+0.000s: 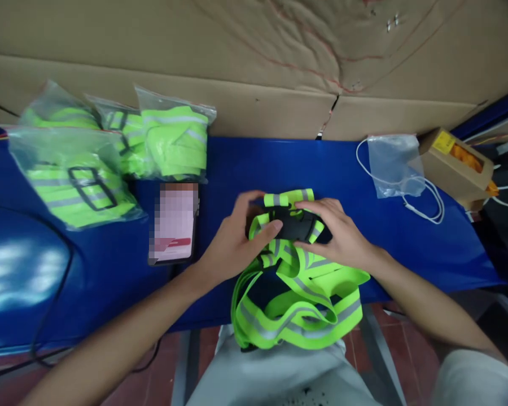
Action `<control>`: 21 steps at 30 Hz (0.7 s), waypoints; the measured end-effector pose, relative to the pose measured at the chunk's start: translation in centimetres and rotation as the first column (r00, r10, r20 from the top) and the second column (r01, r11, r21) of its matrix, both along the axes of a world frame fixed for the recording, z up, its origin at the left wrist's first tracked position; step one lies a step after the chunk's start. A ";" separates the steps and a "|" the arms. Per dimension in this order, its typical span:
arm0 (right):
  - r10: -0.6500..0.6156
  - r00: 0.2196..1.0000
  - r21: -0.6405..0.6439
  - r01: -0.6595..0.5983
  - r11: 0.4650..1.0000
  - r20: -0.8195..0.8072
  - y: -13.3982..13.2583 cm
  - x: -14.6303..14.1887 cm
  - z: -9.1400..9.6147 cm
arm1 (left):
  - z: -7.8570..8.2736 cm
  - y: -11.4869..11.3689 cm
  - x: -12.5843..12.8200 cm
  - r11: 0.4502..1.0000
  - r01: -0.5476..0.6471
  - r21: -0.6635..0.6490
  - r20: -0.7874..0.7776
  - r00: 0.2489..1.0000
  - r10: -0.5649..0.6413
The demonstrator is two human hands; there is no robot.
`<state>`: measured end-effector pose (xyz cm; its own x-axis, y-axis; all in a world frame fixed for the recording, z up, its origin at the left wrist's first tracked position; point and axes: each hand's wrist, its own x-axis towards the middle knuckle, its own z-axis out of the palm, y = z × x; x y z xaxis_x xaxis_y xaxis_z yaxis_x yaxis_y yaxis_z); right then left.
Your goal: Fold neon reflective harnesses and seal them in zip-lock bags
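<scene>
A neon-green reflective strap vest [298, 299] with grey stripes lies over the near edge of the blue table [279, 163] and hangs toward my lap. Its black plastic buckle [295, 225] sits at the top of the bundle. My left hand [232, 239] grips the left end of the buckle with thumb and fingers curled around it. My right hand [338, 234] covers the right end, fingers pressed on the buckle and strap.
Several clear bags of folded green vests [110, 152] lie at the back left. A phone [174, 223] lies left of my hands. An empty clear bag [393, 163], a white cable [423, 197] and a small cardboard box [455, 163] sit right. A cardboard wall [254, 62] stands behind.
</scene>
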<state>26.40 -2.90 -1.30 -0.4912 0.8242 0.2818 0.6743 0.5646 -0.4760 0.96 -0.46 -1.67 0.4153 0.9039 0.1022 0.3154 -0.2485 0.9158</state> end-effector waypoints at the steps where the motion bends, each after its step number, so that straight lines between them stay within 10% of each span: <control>1: -0.009 1.000 0.029 0.009 1.000 0.004 -0.1 0.0 -0.1 | -0.1 0.0 -0.1 0.984 -0.017 0.177 -0.030 0.999 0.023; 4: 0.002 1.000 0.080 -0.003 0.997 0.019 -0.3 0.0 -0.3 | 0.1 0.0 -0.2 0.822 0.129 0.555 -0.199 0.980 -0.019; 7: 0.033 0.999 0.093 -0.033 0.995 0.009 -0.4 -0.1 -0.8 | 0.3 -0.1 -0.2 0.731 0.270 0.627 -0.340 0.939 -0.055; 21: 0.028 0.975 0.238 -0.082 0.968 0.219 -1.4 -1.3 0.0 | 0.3 -0.3 0.0 0.697 0.338 0.633 -0.477 0.879 0.007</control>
